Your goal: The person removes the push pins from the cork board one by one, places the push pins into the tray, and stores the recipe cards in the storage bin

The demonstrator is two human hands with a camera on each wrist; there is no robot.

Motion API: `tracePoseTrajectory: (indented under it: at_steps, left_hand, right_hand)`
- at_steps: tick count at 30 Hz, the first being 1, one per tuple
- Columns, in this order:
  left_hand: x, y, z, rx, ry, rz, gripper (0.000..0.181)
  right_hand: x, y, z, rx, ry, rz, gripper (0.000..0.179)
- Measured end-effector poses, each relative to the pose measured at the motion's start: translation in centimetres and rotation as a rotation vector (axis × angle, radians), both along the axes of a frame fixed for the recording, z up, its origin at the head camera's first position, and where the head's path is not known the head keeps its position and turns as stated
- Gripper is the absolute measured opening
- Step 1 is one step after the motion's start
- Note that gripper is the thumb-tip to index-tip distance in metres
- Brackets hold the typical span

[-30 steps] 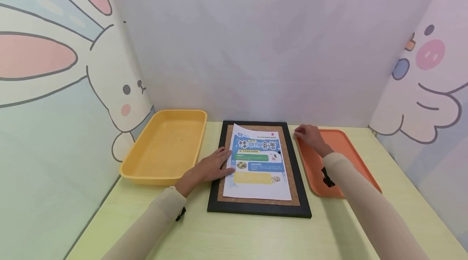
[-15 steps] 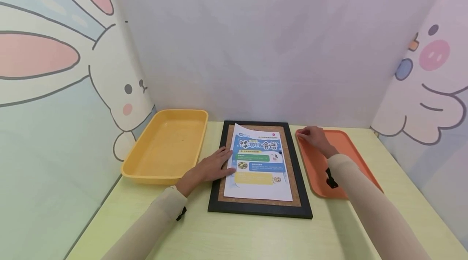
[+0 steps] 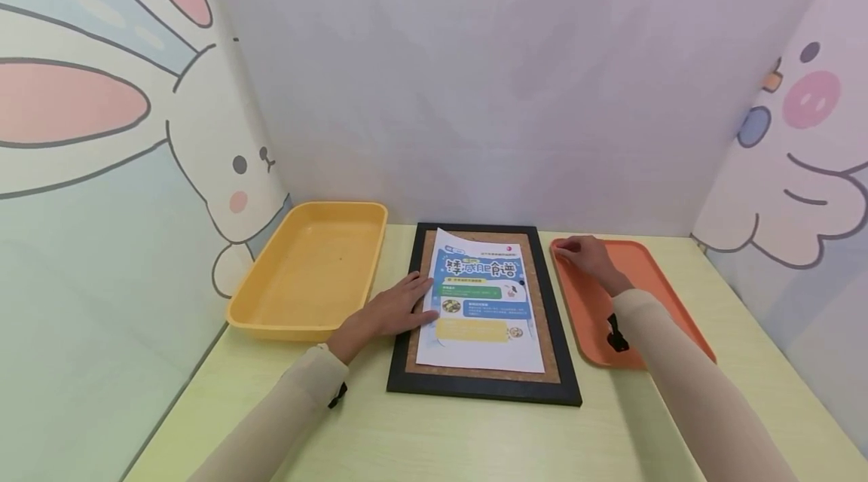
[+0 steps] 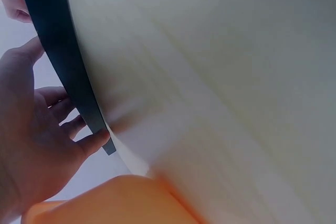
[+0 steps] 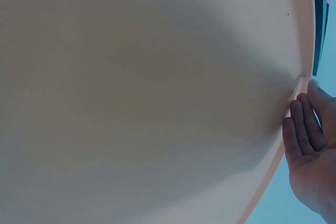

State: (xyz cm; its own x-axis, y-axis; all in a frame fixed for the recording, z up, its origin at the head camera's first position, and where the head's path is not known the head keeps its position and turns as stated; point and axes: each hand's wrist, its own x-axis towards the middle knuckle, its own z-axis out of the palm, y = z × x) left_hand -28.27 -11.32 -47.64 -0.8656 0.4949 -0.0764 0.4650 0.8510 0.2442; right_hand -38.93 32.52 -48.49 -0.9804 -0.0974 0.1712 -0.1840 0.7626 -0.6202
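In the head view a black-framed cork board (image 3: 484, 388) lies flat on the table with a printed paper sheet (image 3: 481, 352) on it. The sheet's top left corner lifts slightly. A small red dot and a small dark dot show near its right side. My left hand (image 3: 389, 309) rests with spread fingers across the board's left edge, fingertips touching the sheet. My right hand (image 3: 588, 260) is at the far left corner of the orange tray (image 3: 651, 263), thumb and fingertips drawn close together. Whether anything small sits between them is hidden, also in the right wrist view.
A deep yellow tray (image 3: 305, 331) stands left of the board, close to my left forearm. Pale wood tabletop (image 3: 441, 437) lies in front. A plain back wall (image 3: 475, 90) and cartoon-printed side walls enclose the table.
My right hand has moved slightly right, onto the orange tray's far left corner, and its fingertips have drawn in. My left hand stays on the board and sheet.
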Motion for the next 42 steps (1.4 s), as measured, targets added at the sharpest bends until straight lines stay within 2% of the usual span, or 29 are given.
tracePoseTrajectory:
  at_steps: [16,35,42]
  left_hand:
    - [0.0,0.0,0.0,0.0,-0.011,0.001,0.086]
    - [0.0,0.0,-0.1,0.012,-0.002,0.004,0.087]
    - [0.1,0.0,0.1,0.02,-0.005,0.008,0.086]
  right_hand:
    - [-1.0,1.2,-1.6,-0.073,-0.013,0.001,0.037]
    - [-0.9,1.6,-2.1,-0.089,0.003,0.01,0.039]
    - [-0.5,1.2,-1.7,-0.084,-0.001,0.008,0.036]
